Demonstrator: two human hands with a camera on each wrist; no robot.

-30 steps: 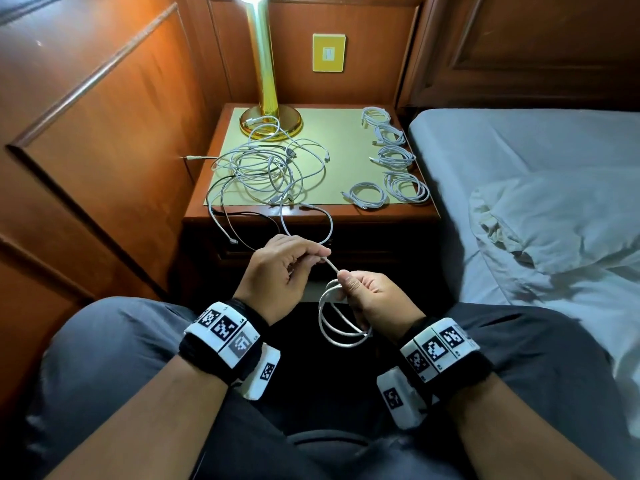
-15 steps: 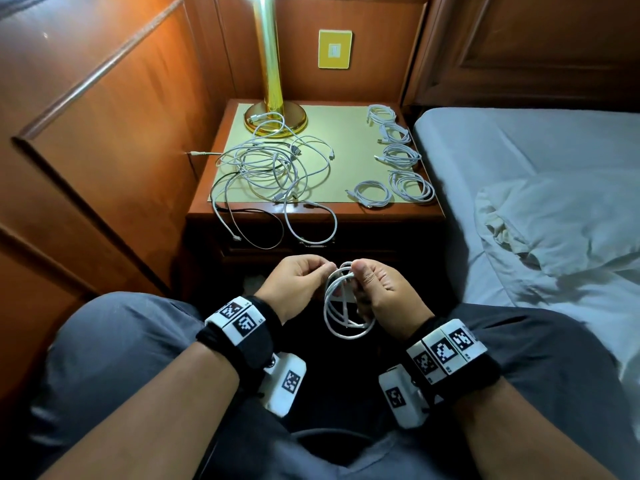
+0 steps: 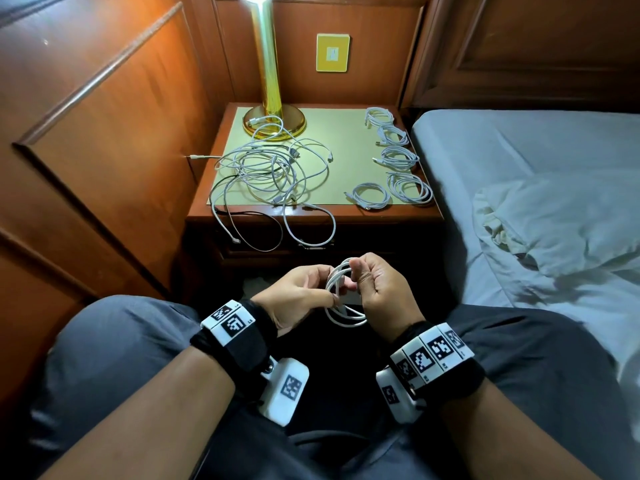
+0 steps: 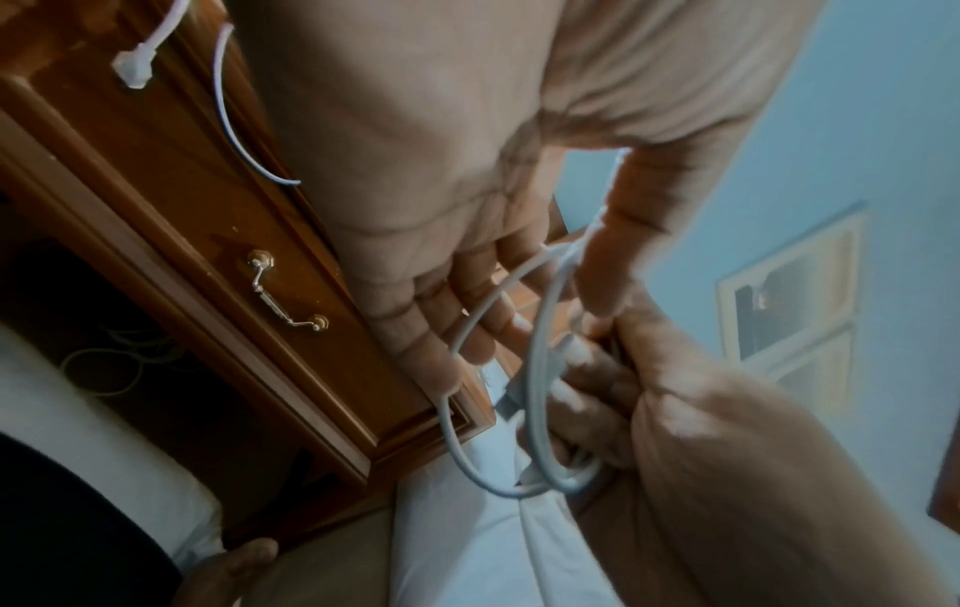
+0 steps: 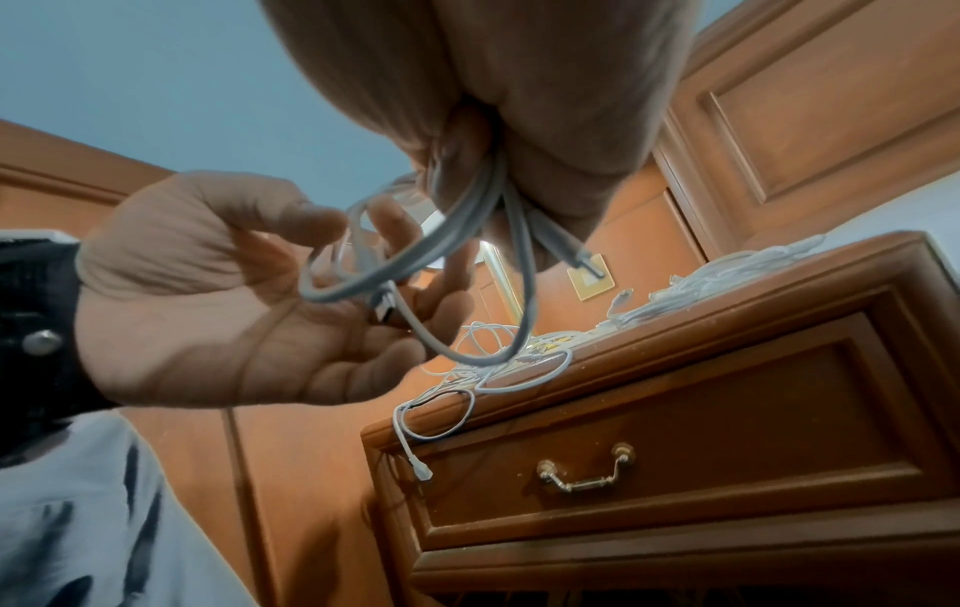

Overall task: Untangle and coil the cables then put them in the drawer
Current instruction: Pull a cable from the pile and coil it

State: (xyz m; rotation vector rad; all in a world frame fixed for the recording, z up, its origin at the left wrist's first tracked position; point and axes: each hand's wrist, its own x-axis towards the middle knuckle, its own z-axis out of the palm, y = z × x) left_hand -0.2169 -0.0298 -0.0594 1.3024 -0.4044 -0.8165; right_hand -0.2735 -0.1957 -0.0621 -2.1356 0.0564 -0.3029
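A white cable coil (image 3: 346,319) hangs over my lap in front of the nightstand. My right hand (image 3: 367,282) grips the top of its loops between thumb and curled fingers, and one plug end sticks out past them (image 5: 589,265). My left hand (image 3: 323,289) lies palm-up beside the coil with nearly straight fingers (image 4: 467,320) touching the loops, thumb on the near side. A tangle of white cables (image 3: 273,171) lies on the nightstand top (image 3: 337,168), with ends drooping over its front edge. The drawer (image 5: 675,410) with a brass handle (image 5: 584,472) is closed.
Several coiled cables (image 3: 394,157) sit in a row along the nightstand's right side. A gold lamp (image 3: 266,98) stands at the back left. The bed (image 3: 536,202) is on the right and a wood panel wall (image 3: 104,133) on the left.
The last straight stretch of cable has been gathered into the coil. My left hand has moved in to the coil and opened out, while my right hand keeps its hold.
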